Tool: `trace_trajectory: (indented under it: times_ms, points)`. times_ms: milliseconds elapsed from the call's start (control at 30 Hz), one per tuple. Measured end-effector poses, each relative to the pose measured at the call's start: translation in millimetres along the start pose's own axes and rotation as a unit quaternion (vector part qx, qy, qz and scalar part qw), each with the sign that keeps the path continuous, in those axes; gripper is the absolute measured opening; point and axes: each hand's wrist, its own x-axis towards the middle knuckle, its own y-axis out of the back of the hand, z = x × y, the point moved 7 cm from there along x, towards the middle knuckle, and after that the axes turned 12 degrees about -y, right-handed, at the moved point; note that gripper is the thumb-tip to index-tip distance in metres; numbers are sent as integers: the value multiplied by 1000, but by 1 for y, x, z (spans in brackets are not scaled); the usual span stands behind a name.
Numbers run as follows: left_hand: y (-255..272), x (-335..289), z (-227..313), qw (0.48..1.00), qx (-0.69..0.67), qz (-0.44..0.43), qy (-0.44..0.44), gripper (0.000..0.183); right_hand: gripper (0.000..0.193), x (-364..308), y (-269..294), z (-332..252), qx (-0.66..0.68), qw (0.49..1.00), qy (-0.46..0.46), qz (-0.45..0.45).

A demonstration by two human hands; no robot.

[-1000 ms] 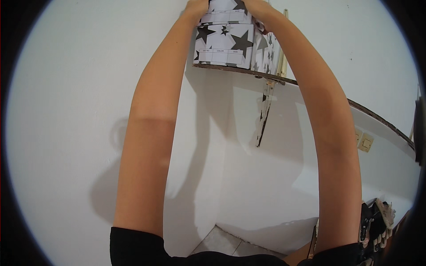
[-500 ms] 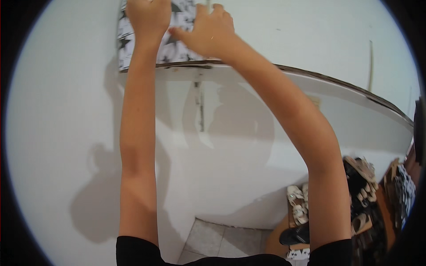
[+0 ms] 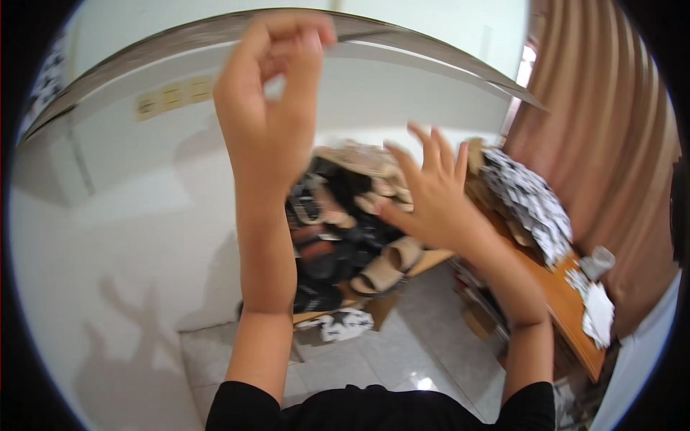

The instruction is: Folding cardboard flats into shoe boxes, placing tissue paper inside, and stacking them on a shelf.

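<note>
My left hand (image 3: 269, 108) is raised in front of the shelf edge, its fingers curled toward the thumb in a loose pinch. Wall shows through the gap, and nothing is visible in its grip. My right hand (image 3: 435, 201) reaches forward with fingers spread, holding nothing. It hovers in front of a pile of shoes and sandals (image 3: 316, 215), seemingly apart from them. Beyond it, a bundle of black-and-white patterned sheets (image 3: 528, 197) lies on an orange-brown wooden surface (image 3: 557, 302). At the far left edge, a strip of similar patterned covering (image 3: 47, 79) shows above the shelf.
A long shelf with a dark edge (image 3: 187, 36) spans the upper wall. Yellowish switch plates (image 3: 172, 99) sit beneath it. A brown curtain (image 3: 611, 129) hangs at the right, near a whitish cup-like roll (image 3: 598, 262) and white paper scraps (image 3: 596, 316). Grey tiles (image 3: 345, 373) cover the floor.
The view has swung right. Both hands have come away from the star-patterned covering on the shelf; the right hand is now lower and spread, the left curled and still high.
</note>
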Motion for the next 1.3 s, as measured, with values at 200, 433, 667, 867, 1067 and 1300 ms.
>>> trace_trajectory:
  times_ms: [200,433,667,867,1067,1300]
  points:
    - [-230,-171,5,953,-204,-86,207,7,71,-172,-44,211,72,924,-314,-207]
    - [-431,-369,51,796,-314,-313,413,9,65,-338,-45,343,95,780,-580,-214]
    - [-563,-488,100,712,-382,-475,348,16,61,-430,-44,440,45,715,-689,-105]
    - [-676,-572,76,699,-317,-574,285,52,51,-460,-87,536,46,746,-663,48]
    - [-819,-555,-1,750,-195,-588,230,58,45,-456,-115,611,47,741,-669,42]
    - [-960,-541,-107,776,-4,-584,236,70,49,-439,-144,717,91,750,-655,30]
